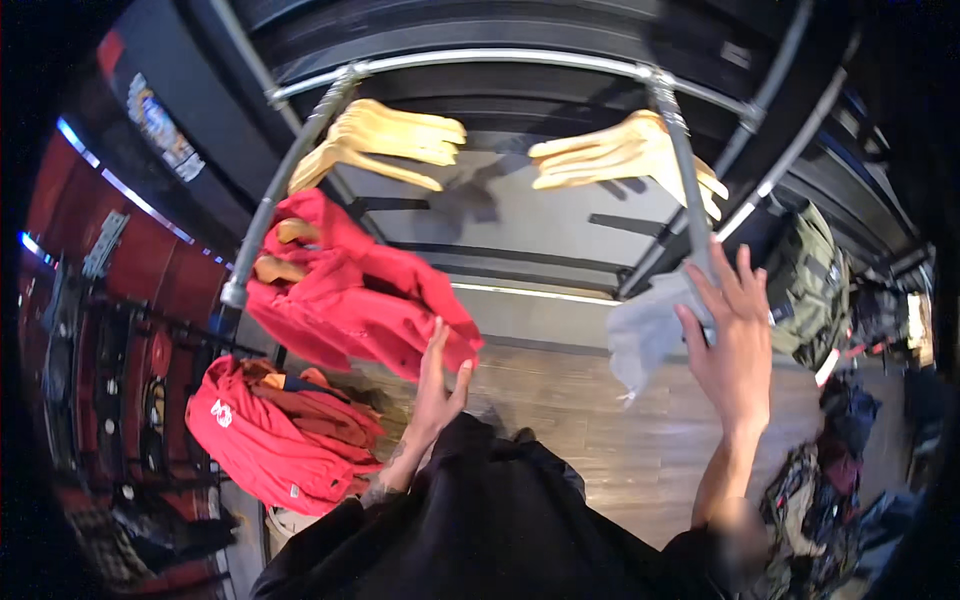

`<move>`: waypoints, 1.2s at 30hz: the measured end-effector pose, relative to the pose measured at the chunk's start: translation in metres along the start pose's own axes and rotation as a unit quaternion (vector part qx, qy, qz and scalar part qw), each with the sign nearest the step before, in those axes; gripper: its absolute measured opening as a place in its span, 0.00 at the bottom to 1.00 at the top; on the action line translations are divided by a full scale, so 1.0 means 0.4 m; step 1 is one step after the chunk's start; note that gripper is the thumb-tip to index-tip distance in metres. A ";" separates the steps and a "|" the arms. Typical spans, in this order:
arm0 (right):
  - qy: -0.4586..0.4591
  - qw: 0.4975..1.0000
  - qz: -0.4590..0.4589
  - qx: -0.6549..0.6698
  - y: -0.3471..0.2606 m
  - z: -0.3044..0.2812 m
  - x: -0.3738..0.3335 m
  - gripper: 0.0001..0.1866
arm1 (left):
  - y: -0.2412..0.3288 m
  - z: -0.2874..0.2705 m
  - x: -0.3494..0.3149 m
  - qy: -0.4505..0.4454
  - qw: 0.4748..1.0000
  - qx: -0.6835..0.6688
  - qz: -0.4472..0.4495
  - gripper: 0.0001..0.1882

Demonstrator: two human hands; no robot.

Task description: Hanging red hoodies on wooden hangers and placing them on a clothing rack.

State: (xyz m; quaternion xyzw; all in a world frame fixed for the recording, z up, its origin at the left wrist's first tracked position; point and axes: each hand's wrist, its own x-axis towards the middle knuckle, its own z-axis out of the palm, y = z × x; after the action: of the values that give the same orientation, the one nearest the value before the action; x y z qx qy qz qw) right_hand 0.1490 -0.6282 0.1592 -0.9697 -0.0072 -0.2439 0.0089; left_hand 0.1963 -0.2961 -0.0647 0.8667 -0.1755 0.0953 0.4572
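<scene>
**A:** State the layout of the room.
**B:** A metal tube rack stands against black slatted panels [500, 27]. A crossbar [500, 57] joins the rear ends of two forward-running rails, the left rail [268, 222] and the right rail [680, 150]. A grey panel [530, 225] lies below and between them. Wood-look floor [640, 455] extends in front.

**A:** State the load on each rail.
**B:** Bare wooden hangers [390, 135] hang near the rear end of the left rail. Red garments [370, 295] on wooden hangers hang toward its front end. The right rail carries more wooden hangers [625, 155] near its rear end.

**A:** State the condition of the hands.
**B:** The left hand [435, 392] is at the lower edge of the red garments, fingers extended, thumb apart; whether it grips the fabric cannot be determined. The right hand [732, 355] has its fingers spread at the front end of the right rail, beside a blurred grey cloth [650, 325]. Contact with either is unclear.

**A:** List the surroundings.
**B:** A red clothing pile [285, 435] sits below the left rail's front end. A red wall [160, 270] stands farther left. An olive backpack [808, 285] is located right of the right rail.
</scene>
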 end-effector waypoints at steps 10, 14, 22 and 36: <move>-0.049 0.917 -0.064 0.391 -0.344 0.283 0.173 0.14 | -0.013 -0.129 0.202 0.143 0.987 -0.078 0.002 0.29; -0.011 0.909 -0.109 0.403 -0.452 0.382 0.336 0.14 | -0.025 -0.180 0.274 0.171 0.984 -0.055 0.025 0.31; 0.034 0.900 -0.166 0.401 -0.598 0.552 0.607 0.15 | -0.058 -0.242 0.400 0.207 0.978 0.001 0.010 0.33; 0.037 0.863 -0.253 0.435 -0.660 0.901 1.064 0.26 | -0.184 -0.148 0.826 0.331 0.936 0.089 -0.078 0.36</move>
State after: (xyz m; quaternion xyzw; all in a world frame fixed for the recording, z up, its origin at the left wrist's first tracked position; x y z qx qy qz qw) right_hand 0.6894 -0.3530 0.0469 -0.8225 -0.3575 -0.2460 0.3676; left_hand 0.5290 -0.2807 0.0205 0.8339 0.0629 0.3565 0.4166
